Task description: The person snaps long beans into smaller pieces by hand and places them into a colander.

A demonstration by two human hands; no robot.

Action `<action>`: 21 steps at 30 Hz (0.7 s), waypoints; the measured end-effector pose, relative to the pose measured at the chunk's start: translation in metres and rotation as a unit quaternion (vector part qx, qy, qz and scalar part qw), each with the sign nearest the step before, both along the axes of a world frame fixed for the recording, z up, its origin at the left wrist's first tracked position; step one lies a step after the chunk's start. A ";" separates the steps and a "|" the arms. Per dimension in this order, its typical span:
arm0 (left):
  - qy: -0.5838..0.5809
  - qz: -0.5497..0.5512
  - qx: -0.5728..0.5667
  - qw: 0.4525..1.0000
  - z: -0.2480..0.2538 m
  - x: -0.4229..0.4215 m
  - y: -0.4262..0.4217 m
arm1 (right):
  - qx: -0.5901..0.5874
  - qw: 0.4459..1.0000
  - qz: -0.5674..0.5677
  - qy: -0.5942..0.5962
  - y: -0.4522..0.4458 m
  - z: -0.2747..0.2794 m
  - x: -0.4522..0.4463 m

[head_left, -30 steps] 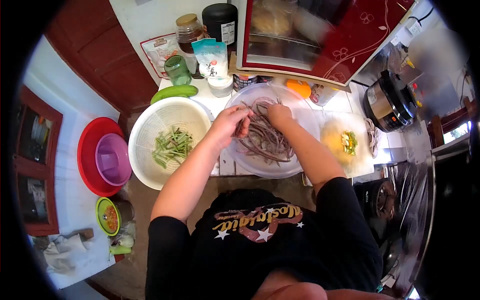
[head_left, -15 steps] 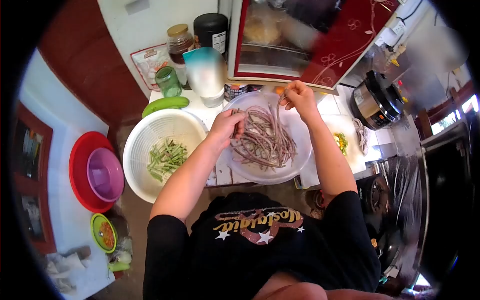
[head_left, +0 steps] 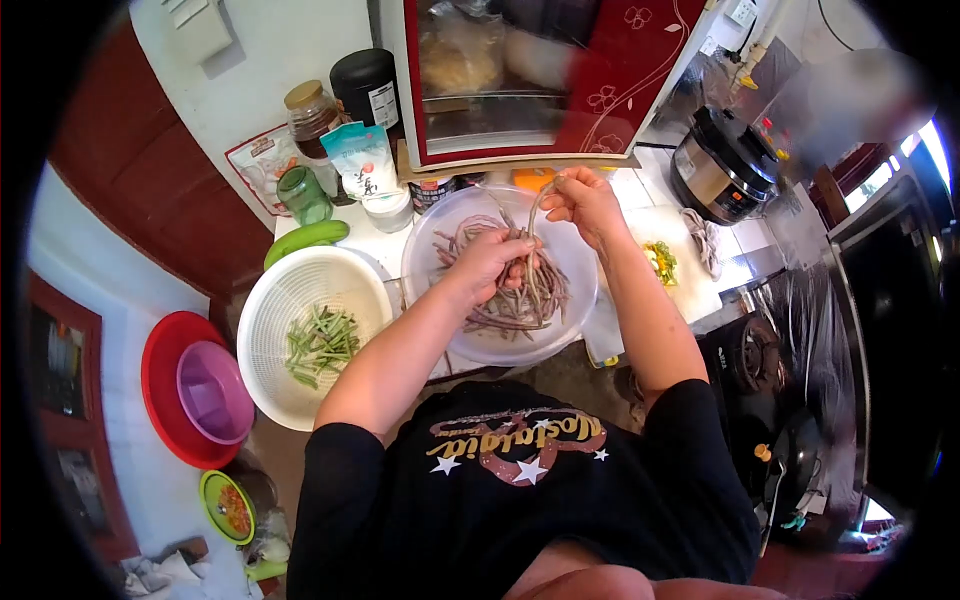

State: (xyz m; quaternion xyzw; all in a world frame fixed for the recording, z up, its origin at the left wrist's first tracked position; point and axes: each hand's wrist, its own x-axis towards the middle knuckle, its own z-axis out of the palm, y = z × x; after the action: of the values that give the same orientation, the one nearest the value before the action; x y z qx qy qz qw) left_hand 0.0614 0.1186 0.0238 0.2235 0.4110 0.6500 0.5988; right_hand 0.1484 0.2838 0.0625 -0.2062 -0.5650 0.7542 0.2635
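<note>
Long purplish beans (head_left: 515, 312) lie heaped in a wide translucent plastic bowl (head_left: 580, 322) on the counter. Over the heap, my left hand (head_left: 490, 265) is closed around a bean, its thumb and forefinger pinching it. My right hand (head_left: 583, 203), above the bowl's far right rim, pinches the upper end of a long bean that hangs down toward my left hand. To the left, a white colander (head_left: 262, 300) holds short green bean pieces (head_left: 322, 342).
A green vegetable (head_left: 307, 240), a glass jar (head_left: 304, 193) and a white-teal bag (head_left: 362, 160) stand behind the colander. A cutting board (head_left: 685, 250) with chopped bits and a pressure cooker (head_left: 722, 165) are on the right. Red (head_left: 160, 400) and purple basins (head_left: 215, 392) sit at left.
My left hand has moved right over the beans, closer to my right hand. The view has shifted, so the counter items appear further left.
</note>
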 end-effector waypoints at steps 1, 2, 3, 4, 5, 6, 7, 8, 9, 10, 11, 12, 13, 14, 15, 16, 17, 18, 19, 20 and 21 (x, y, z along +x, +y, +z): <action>-0.006 0.011 0.002 1.000 0.000 0.001 0.000 | 0.018 0.999 0.009 -0.036 -0.006 0.001 0.003; -0.005 0.011 0.003 1.000 0.001 0.001 0.000 | 0.036 0.997 0.018 -0.070 -0.011 0.001 0.006; -0.006 0.058 0.003 0.998 0.002 0.001 -0.001 | 0.101 0.985 0.046 -0.135 -0.012 -0.003 0.013; -0.008 0.105 0.003 0.994 0.004 -0.001 -0.001 | 0.112 0.971 0.126 -0.172 -0.018 -0.002 0.022; -0.007 0.109 0.005 0.994 0.004 -0.003 -0.001 | 0.122 0.948 0.207 -0.208 -0.025 -0.003 0.030; 0.014 0.142 0.013 0.990 0.001 -0.005 -0.002 | 0.102 0.944 0.230 -0.213 -0.036 -0.008 0.036; 0.036 0.174 0.020 0.984 0.000 -0.007 -0.003 | 0.081 0.939 0.254 -0.219 -0.046 -0.014 0.040; 0.036 0.179 0.020 0.983 0.000 -0.007 -0.004 | 0.081 0.938 0.258 -0.218 -0.050 -0.022 0.041; 0.031 0.186 0.022 0.982 0.000 -0.005 -0.004 | 0.059 0.940 0.267 -0.202 -0.055 -0.030 0.040; 0.027 0.192 0.024 0.981 0.000 -0.004 -0.004 | 0.037 0.943 0.274 -0.185 -0.058 -0.035 0.040; 0.028 0.191 0.024 0.981 -0.002 -0.004 -0.005 | 0.030 0.949 0.256 -0.182 -0.061 -0.038 0.039; 0.018 0.191 0.021 0.981 -0.006 -0.006 -0.005 | 0.030 0.950 0.255 -0.180 -0.064 -0.039 0.039; 0.009 0.192 0.019 0.981 -0.008 -0.007 -0.004 | 0.067 0.956 0.224 -0.175 -0.065 -0.041 0.038; 0.012 0.193 0.022 0.981 -0.010 -0.008 -0.003 | 0.105 0.961 0.193 -0.169 -0.067 -0.042 0.037; 0.009 0.194 0.024 0.981 -0.011 -0.008 -0.004 | 0.109 0.960 0.196 -0.166 -0.068 -0.041 0.035; 0.007 0.196 0.025 0.980 -0.012 -0.008 -0.005 | 0.141 0.958 0.183 -0.169 -0.071 -0.040 0.034; 0.002 0.204 0.028 0.979 -0.013 -0.006 -0.004 | 0.173 0.955 0.169 -0.170 -0.074 -0.039 0.032; 0.006 0.208 0.031 0.978 -0.013 -0.007 -0.005 | 0.177 0.955 0.172 -0.166 -0.074 -0.045 0.029; -0.012 0.205 0.036 0.978 -0.014 -0.007 -0.005 | 0.294 0.936 0.121 -0.152 -0.073 -0.054 0.025; -0.031 0.201 0.041 0.978 -0.015 -0.008 -0.004 | 0.405 0.902 0.067 -0.136 -0.073 -0.062 0.023; -0.042 0.197 0.033 0.979 -0.014 -0.009 -0.004 | 0.540 0.834 -0.024 -0.116 -0.084 -0.052 0.023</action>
State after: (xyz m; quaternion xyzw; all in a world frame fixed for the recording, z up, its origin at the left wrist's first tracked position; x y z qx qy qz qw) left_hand 0.0522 0.1144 0.0095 0.1303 0.3999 0.7773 0.4680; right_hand 0.1716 0.1997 0.0105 -0.1303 -0.9035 0.2939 0.2834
